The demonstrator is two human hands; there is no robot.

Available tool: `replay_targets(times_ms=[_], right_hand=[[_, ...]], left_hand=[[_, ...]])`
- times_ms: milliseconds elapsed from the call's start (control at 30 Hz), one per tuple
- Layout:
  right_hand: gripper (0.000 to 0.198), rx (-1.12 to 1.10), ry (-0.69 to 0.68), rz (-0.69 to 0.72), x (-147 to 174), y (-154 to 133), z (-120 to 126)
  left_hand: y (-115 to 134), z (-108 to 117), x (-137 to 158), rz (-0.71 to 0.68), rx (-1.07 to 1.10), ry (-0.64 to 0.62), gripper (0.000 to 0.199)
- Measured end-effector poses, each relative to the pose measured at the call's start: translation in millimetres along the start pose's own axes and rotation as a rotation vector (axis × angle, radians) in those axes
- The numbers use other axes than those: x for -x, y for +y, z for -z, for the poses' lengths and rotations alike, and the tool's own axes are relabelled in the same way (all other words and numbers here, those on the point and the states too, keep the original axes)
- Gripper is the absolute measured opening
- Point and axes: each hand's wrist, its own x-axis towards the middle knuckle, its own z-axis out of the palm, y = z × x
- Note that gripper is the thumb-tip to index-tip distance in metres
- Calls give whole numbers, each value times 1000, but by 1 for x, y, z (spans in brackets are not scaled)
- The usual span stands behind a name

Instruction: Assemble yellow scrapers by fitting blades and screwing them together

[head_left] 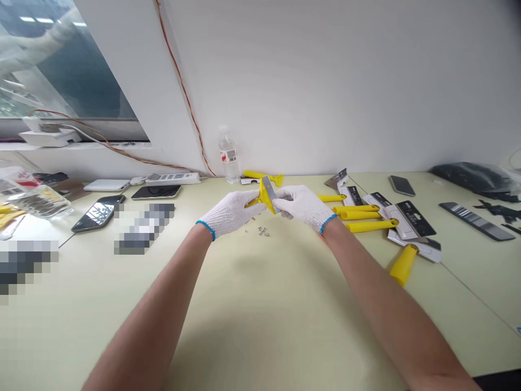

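Observation:
Both my hands wear white knit gloves with blue cuffs and meet over the middle of the table. In the fingers of my left hand (234, 213) is a yellow scraper (264, 199), gripped near its head, which is tilted. A flat grey metal blade (270, 188) lies along that head. My right hand (303, 206) pinches the blade's lower end between thumb and fingers. Whether the blade is fastened to the head, I cannot tell. Several small screws (262, 231) lie loose on the table just below the hands.
Behind the hands stand a water bottle (229, 157) and another yellow scraper (254, 174). To the right lie several yellow-handled scrapers (370, 227) with white and black heads. Phones (100, 213) and a power strip (173, 178) are on the left. A black bag (468, 176) sits far right.

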Motion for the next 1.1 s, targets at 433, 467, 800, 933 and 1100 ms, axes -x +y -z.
replay_targets(times_ms=[433,467,800,933,1100], right_hand=[[55,132,56,61,-19,28,3],[57,142,58,71,-20,30,3],[43,225,63,163,-23,31,7],[45,253,57,156,-23,29,7],[49,284,48,125,-21,23,8]], left_hand=[[4,7,4,161,22,-64,37],[4,7,4,155,36,-66,36],[5,7,5,130,67,-65,33],[6,7,5,130,64,-68,33],[9,9,6,110,64,-87,34]])
